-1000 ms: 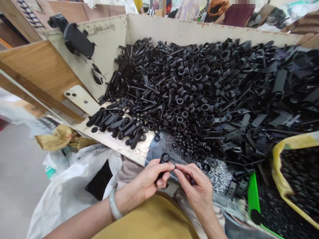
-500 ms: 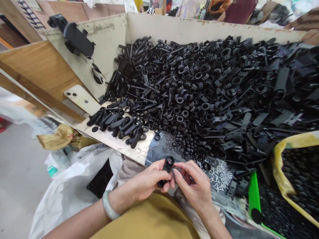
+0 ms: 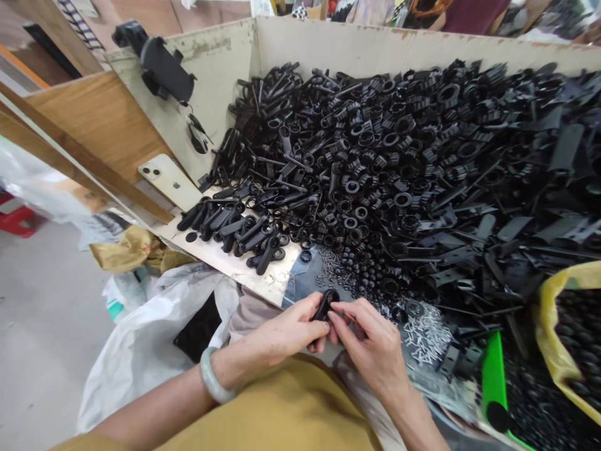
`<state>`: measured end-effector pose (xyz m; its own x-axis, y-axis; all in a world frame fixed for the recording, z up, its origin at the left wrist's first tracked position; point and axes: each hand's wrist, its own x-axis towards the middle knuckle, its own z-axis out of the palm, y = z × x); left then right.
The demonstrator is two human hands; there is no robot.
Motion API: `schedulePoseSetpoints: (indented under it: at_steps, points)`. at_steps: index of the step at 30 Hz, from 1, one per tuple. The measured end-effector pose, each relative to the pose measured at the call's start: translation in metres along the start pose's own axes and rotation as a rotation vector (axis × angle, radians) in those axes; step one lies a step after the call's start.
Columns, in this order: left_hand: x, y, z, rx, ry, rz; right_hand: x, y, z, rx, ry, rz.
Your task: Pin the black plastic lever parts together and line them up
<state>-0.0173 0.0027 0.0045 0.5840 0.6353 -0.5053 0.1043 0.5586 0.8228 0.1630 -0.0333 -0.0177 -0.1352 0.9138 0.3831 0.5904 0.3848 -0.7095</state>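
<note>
My left hand (image 3: 293,332) is closed around a long black plastic part with a ring-shaped end (image 3: 327,304), held tilted above my lap. My right hand (image 3: 369,335) meets it from the right, with thumb and index finger pinched at the ring end. Whatever sits between those fingertips is too small to make out. Just beyond the hands are small black balls (image 3: 355,261) and tiny metal bits (image 3: 331,266). A heap of silver screw-like pins (image 3: 426,335) lies to the right of my right hand.
A large pile of black plastic parts (image 3: 375,138) fills the walled bench. At left are similar black parts (image 3: 235,232), a white phone (image 3: 169,181) and a clamp holder with keys (image 3: 166,69). A green strip (image 3: 494,369) and yellow-rimmed bag (image 3: 547,319) stand right; a white bag (image 3: 122,357) hangs left.
The black part has turned in my left hand, its ring end now tilting right. My right fingertips have moved up to the ring end. The whole view has shifted slightly.
</note>
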Motion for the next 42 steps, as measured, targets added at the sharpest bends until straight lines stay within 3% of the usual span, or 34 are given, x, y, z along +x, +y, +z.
schedulePoseSetpoints:
  at_steps: [6, 12, 15, 21, 26, 30, 42]
  points:
    - [0.004, -0.001, -0.005, 0.178, 0.004, 0.062, -0.004, -0.007, 0.005, 0.056, 0.005, 0.065]
    - [0.005, -0.004, -0.015, 0.317, 0.066, 0.159, -0.01, -0.007, 0.011, -0.059, -0.006, -0.036]
    - [0.008, -0.007, -0.02, 0.359, 0.082, 0.208, -0.01, -0.008, 0.009, -0.1, -0.032, -0.022]
    - [0.011, -0.015, -0.023, 0.246, 0.042, 0.159, -0.008, -0.012, -0.01, 0.058, -0.144, 0.18]
    - [0.011, -0.014, -0.021, 0.265, 0.041, 0.153, -0.014, -0.01, -0.009, -0.119, -0.099, 0.054]
    - [0.011, -0.011, -0.018, 0.275, 0.054, 0.139, -0.015, -0.01, -0.004, -0.227, -0.063, 0.032]
    - [0.013, -0.015, -0.018, 0.268, 0.058, 0.144, -0.018, -0.011, 0.001, -0.244, -0.053, 0.024]
